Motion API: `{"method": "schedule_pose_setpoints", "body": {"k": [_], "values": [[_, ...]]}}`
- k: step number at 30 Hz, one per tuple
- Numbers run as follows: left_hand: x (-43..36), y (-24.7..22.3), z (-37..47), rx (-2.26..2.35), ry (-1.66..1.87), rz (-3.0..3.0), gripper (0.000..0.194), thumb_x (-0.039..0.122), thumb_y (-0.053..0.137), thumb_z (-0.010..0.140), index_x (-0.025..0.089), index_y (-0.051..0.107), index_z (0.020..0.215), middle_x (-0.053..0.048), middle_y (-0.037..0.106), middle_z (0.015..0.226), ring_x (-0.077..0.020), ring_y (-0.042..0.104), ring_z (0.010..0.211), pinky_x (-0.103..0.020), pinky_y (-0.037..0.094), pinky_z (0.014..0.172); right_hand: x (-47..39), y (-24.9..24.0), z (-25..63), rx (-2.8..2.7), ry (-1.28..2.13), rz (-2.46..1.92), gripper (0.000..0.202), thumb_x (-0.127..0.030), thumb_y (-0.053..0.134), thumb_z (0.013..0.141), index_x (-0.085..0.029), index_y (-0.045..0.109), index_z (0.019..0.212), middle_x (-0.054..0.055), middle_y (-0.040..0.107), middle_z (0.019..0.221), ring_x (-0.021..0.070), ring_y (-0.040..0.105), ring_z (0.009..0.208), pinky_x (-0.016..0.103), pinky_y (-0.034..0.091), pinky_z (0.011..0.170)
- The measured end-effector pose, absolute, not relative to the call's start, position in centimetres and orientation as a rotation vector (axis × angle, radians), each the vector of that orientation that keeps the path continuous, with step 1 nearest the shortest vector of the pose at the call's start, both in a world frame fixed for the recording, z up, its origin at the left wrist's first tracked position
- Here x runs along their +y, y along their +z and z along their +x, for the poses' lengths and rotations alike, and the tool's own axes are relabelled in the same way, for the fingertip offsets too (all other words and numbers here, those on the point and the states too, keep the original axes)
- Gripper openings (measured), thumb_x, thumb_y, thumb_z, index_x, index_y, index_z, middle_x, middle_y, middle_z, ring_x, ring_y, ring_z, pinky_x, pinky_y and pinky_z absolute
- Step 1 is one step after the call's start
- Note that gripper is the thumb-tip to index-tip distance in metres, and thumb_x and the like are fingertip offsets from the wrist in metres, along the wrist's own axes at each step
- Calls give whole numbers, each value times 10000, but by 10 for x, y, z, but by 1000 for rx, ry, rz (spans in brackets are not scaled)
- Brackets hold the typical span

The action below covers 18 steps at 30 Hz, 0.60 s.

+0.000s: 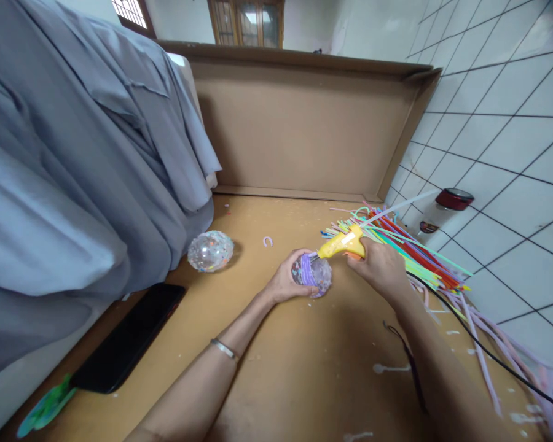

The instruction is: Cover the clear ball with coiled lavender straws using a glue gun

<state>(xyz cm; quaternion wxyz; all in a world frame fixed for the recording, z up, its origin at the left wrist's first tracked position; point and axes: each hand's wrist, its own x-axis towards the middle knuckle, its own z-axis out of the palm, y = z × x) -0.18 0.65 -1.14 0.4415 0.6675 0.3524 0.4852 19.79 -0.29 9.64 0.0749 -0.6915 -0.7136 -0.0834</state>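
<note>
The left grip (291, 279) was clamped around a round, clear, speckled piece (323, 277) wrapped with a purple band (307, 270), held just above or on the table (267, 380); which of the two, I could not tell. The right grip (382, 267) was closed on the handle of a yellow glue gun (345, 243). From the right grip, the round piece lay to the left and slightly nearer the body; the gun's long axis slanted down and left toward it, its metal nozzle at the upper edge of the purple band, touching or just beside it. The left grip was the nearer to the round piece, being wrapped around it. There was one glue gun, with one pale glue stick (403, 204) jutting from its back, and two clear round pieces: the held one and a second speckled ball (211, 251) left of the left grip. One small curved pink strip (268, 241) lay beyond the left grip. One black phone (133, 337) lay well to its left, nearer the body. Right of the right grip were one red-lidded jar (445, 212) and a heap of colored fuzzy stems (435, 264), too many to count.
</note>
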Motion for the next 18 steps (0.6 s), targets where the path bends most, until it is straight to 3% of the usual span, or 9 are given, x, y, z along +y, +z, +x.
{"method": "schedule_pose_setpoints", "body": {"k": [13,18], "values": [[8,-14,-2,856,1214,1646,825,362,834,507,187,475,1229,-94,547,1243,-267,535,1144,-372,410,995,5,91,202,-2115,-125,-2018,324,-436,469,817,-153,613,880,108,675,801,211,586,712,268,252,548],[9,-18,-1,845,1235,1644,823,353,834,526,196,460,1242,-97,542,1254,-266,526,1163,-377,399,1009,19,73,210,-2026,-80,-2185,429,-450,440,847,-89,602,1014,171,677,922,249,621,818,284,337,599]]}}
